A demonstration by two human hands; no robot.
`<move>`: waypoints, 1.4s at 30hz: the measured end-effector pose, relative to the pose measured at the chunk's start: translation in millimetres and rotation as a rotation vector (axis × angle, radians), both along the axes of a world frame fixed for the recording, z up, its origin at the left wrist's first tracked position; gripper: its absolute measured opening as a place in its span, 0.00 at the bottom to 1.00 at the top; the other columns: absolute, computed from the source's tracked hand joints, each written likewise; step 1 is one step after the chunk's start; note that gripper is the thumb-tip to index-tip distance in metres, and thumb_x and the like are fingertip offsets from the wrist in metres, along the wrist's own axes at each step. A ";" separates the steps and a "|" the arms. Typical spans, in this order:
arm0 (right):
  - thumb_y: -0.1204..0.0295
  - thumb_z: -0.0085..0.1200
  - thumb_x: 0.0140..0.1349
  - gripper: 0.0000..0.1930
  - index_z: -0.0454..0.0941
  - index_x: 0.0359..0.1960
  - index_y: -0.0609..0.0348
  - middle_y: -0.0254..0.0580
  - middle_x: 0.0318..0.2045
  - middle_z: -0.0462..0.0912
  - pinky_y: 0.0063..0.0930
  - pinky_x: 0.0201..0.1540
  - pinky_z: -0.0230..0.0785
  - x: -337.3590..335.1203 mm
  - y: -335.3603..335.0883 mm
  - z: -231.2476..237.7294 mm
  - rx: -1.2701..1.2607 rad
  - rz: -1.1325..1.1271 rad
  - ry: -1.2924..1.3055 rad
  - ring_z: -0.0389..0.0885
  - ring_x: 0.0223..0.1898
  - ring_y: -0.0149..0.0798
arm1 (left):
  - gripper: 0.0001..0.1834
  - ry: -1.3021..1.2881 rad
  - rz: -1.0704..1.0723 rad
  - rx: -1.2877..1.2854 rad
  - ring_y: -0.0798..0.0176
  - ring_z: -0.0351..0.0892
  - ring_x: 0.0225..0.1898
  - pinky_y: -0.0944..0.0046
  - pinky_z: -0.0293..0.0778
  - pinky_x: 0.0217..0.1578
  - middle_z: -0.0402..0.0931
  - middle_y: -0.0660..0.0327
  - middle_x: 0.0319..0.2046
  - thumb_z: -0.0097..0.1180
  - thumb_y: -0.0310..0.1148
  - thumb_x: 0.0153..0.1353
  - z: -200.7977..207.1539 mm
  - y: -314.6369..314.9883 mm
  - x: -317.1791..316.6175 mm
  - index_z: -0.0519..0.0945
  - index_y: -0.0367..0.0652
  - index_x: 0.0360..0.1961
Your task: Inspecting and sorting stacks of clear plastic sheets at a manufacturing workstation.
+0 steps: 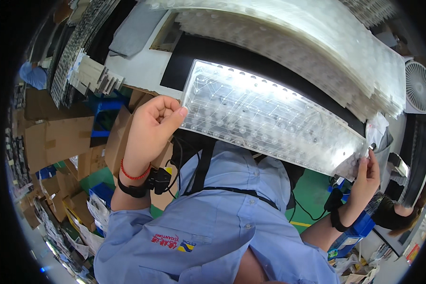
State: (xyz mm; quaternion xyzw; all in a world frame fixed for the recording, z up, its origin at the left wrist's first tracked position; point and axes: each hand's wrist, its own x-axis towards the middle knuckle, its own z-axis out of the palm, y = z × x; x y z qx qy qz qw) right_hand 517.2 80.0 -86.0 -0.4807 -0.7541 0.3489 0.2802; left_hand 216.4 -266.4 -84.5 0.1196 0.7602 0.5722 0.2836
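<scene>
A long, see-through membrane circuit sheet [265, 118] with pale traces and round dots stretches tilted across the middle, its left end higher than its right. My left hand [157, 120] pinches its left edge between thumb and curled fingers. At the lower right corner, my right hand [368, 173] grips the sheet between thumb and fingers. Bright glare washes over the sheet's upper edge and right end. Beyond it lies a black mat [182, 64], and over the mat's far side rises a thick stack of similar translucent sheets [288, 42].
A white fan [420, 87] stands at the far right. Grey cloth [136, 29] rests on the table at the far left. Cardboard boxes [57, 142] and blue bins [106, 111] crowd the left side. Another person [400, 215] in dark clothing is at the right.
</scene>
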 end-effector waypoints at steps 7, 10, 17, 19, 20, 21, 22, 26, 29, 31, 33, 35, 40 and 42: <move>0.72 0.55 0.67 0.12 0.79 0.48 0.67 0.28 0.31 0.77 0.13 0.34 0.62 9.3 7.8 -0.2 -0.115 -0.062 0.134 0.70 0.32 0.21 | 0.06 0.000 -0.015 0.009 0.85 0.58 0.22 0.78 0.52 0.22 0.68 0.76 0.20 0.55 0.27 0.66 2.3 -1.0 1.5 0.77 0.36 0.33; 0.72 0.54 0.67 0.09 0.80 0.44 0.66 0.28 0.29 0.77 0.14 0.32 0.61 11.0 8.0 6.5 -0.094 -0.035 0.200 0.68 0.29 0.20 | 0.06 0.013 -0.014 0.039 0.84 0.59 0.23 0.78 0.54 0.24 0.69 0.75 0.22 0.53 0.27 0.67 5.3 -1.3 2.1 0.77 0.36 0.33; 0.72 0.50 0.70 0.08 0.76 0.44 0.63 0.28 0.31 0.75 0.12 0.32 0.58 7.7 10.2 7.8 -0.157 -0.053 0.447 0.66 0.29 0.19 | 0.06 -0.034 0.007 0.105 0.84 0.60 0.25 0.79 0.56 0.26 0.70 0.75 0.24 0.52 0.28 0.68 13.2 -4.2 2.1 0.76 0.36 0.35; 0.71 0.49 0.71 0.08 0.75 0.44 0.62 0.28 0.32 0.75 0.12 0.32 0.57 3.9 9.2 9.7 -0.153 -0.044 0.465 0.66 0.29 0.19 | 0.07 -0.045 0.001 0.090 0.84 0.60 0.25 0.79 0.56 0.26 0.70 0.75 0.24 0.52 0.28 0.68 14.0 -1.8 2.0 0.76 0.36 0.35; 0.71 0.48 0.71 0.08 0.75 0.44 0.62 0.27 0.31 0.75 0.12 0.32 0.57 -1.5 7.5 10.7 -0.130 -0.058 0.445 0.66 0.29 0.18 | 0.07 -0.056 -0.006 0.074 0.84 0.60 0.25 0.79 0.56 0.26 0.70 0.75 0.24 0.52 0.28 0.68 14.1 -0.2 1.6 0.76 0.36 0.34; 0.70 0.48 0.72 0.08 0.75 0.44 0.62 0.27 0.31 0.74 0.12 0.32 0.57 -4.7 6.8 11.0 -0.107 -0.071 0.424 0.65 0.28 0.18 | 0.07 -0.056 -0.008 0.075 0.84 0.60 0.25 0.79 0.56 0.26 0.70 0.75 0.24 0.52 0.28 0.68 12.8 1.0 0.4 0.76 0.36 0.34; 0.70 0.48 0.72 0.08 0.75 0.44 0.62 0.27 0.31 0.74 0.12 0.32 0.57 -5.3 7.8 10.6 -0.106 -0.072 0.425 0.65 0.28 0.18 | 0.07 -0.068 -0.016 0.074 0.84 0.59 0.25 0.78 0.55 0.26 0.70 0.75 0.23 0.52 0.29 0.68 10.7 2.0 -1.5 0.76 0.36 0.34; 0.71 0.49 0.71 0.08 0.75 0.44 0.63 0.25 0.28 0.72 0.12 0.29 0.54 -8.3 8.0 3.6 -0.066 -0.072 0.279 0.64 0.27 0.17 | 0.08 -0.065 -0.003 0.044 0.85 0.58 0.23 0.78 0.53 0.24 0.68 0.76 0.22 0.53 0.29 0.68 4.3 2.9 -4.1 0.77 0.36 0.32; 0.72 0.50 0.70 0.08 0.75 0.45 0.63 0.24 0.28 0.72 0.12 0.28 0.54 -0.7 11.9 0.1 -0.058 -0.066 0.243 0.64 0.27 0.17 | 0.08 -0.042 -0.005 0.028 0.85 0.57 0.22 0.78 0.52 0.22 0.67 0.77 0.20 0.54 0.29 0.68 3.3 5.0 -6.2 0.77 0.37 0.31; 0.72 0.50 0.70 0.09 0.76 0.46 0.63 0.24 0.28 0.72 0.12 0.28 0.55 1.6 13.5 -5.0 -0.057 -0.040 0.215 0.64 0.27 0.17 | 0.08 -0.036 0.004 0.011 0.85 0.56 0.22 0.78 0.51 0.22 0.67 0.77 0.20 0.54 0.28 0.67 -0.7 3.8 -5.7 0.77 0.37 0.31; 0.73 0.51 0.69 0.11 0.76 0.49 0.64 0.24 0.28 0.72 0.11 0.29 0.56 -1.6 13.9 -12.8 -0.084 -0.068 0.218 0.65 0.28 0.17 | 0.08 -0.024 0.022 -0.010 0.85 0.56 0.21 0.78 0.51 0.21 0.66 0.77 0.19 0.54 0.28 0.67 -1.8 2.5 -3.1 0.77 0.37 0.30; 0.73 0.51 0.69 0.12 0.76 0.50 0.64 0.24 0.29 0.73 0.11 0.30 0.57 -3.6 13.1 -15.2 -0.055 -0.059 0.193 0.65 0.28 0.16 | 0.09 0.005 0.025 -0.028 0.85 0.55 0.21 0.77 0.50 0.21 0.66 0.77 0.18 0.55 0.28 0.67 -2.3 4.8 -2.9 0.76 0.37 0.29; 0.73 0.51 0.69 0.14 0.75 0.53 0.65 0.24 0.29 0.73 0.11 0.31 0.56 -7.8 7.9 -13.8 -0.010 -0.067 0.118 0.65 0.29 0.16 | 0.09 0.049 0.044 -0.032 0.85 0.56 0.20 0.77 0.51 0.20 0.67 0.76 0.18 0.55 0.29 0.67 -4.8 5.4 -0.6 0.76 0.36 0.29; 0.74 0.51 0.69 0.15 0.74 0.55 0.65 0.24 0.29 0.72 0.10 0.30 0.55 -10.0 7.3 -11.2 -0.011 -0.054 0.129 0.64 0.28 0.16 | 0.09 0.063 0.045 -0.026 0.84 0.56 0.20 0.77 0.51 0.20 0.67 0.76 0.18 0.55 0.29 0.67 -4.8 5.4 0.5 0.77 0.36 0.30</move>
